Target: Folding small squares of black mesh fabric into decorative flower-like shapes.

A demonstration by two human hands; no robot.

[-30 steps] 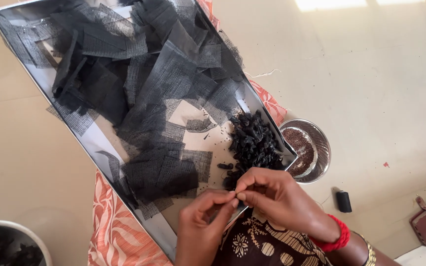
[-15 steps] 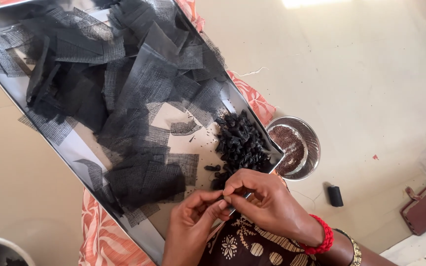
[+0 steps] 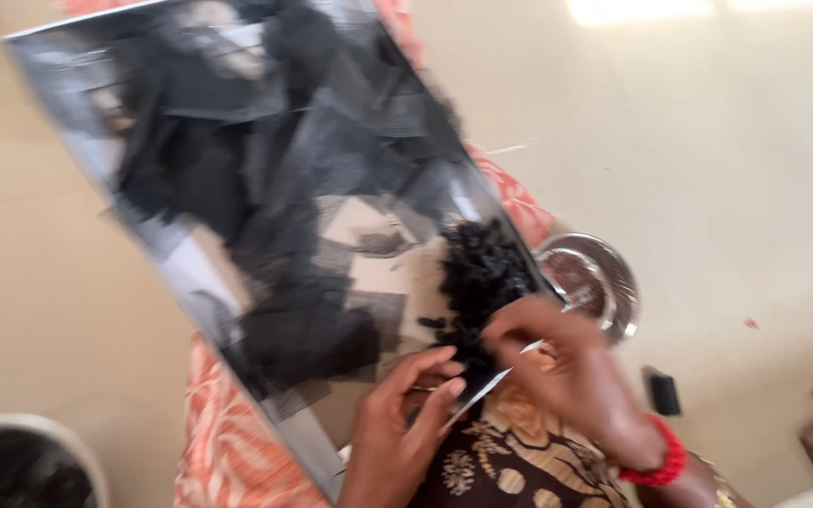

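Black bits in one heap (image 3: 484,273) lie on my one tray (image 3: 181,273); my right hand (image 3: 557,362) and left hand (image 3: 406,414) curl beside it, grip blurred.

black net scraps (image 3: 284,216) crowd the tray (image 3: 190,282).

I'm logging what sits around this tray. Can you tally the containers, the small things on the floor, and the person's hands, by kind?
Metal tray: 1
Small steel bowl: 1
White bowl of dark stuff: 1
Heap of small black bits: 1
Small black block on the floor: 1
Left hand: 1
Right hand: 1
Total: 7
The black net pieces overlap and blur; uncounted.
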